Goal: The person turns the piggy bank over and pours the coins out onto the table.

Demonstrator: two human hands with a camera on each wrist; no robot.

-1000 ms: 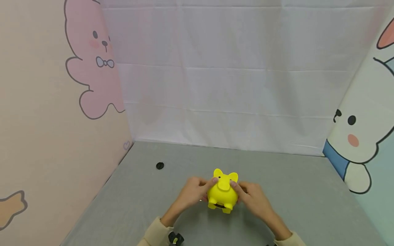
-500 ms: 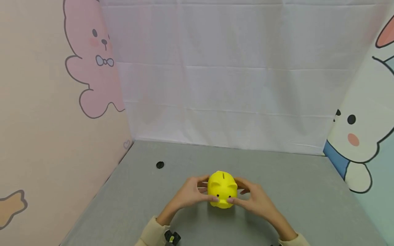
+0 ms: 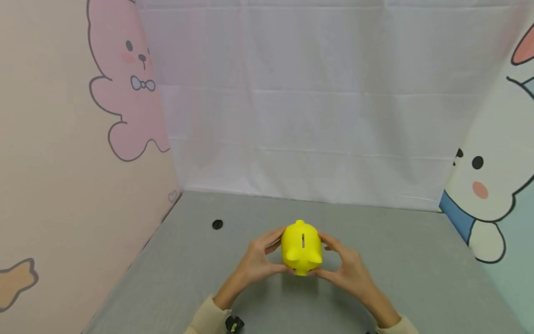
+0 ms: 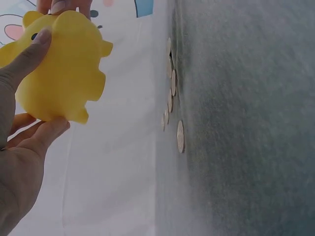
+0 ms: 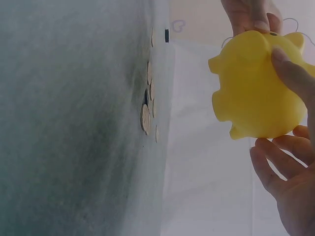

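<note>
A person's left hand (image 3: 255, 262) and right hand (image 3: 348, 266) grip a yellow piggy bank (image 3: 302, 247) from either side, fingers and thumbs curled round its flanks, holding it in the lower middle of the head view, clear of the grey table (image 3: 396, 260). A second ago the pig was tipped belly-down toward the camera, its snout and feet showing; now it has been turned so the coin slot (image 3: 302, 240) faces up at the lens, and it sits a little higher in the frame. Judging by that turn, the shaking-out looks finished and the bank is being brought back upright.

The wrist views show the bank lifted off the surface, with a scatter of coins (image 4: 173, 93) lying on the table beneath it, well apart from the pig's feet. In the right wrist view the same coins (image 5: 148, 105) lie in a loose cluster. A small black plug (image 3: 217, 224) rests on the table at centre left, apart from both hands.
</note>
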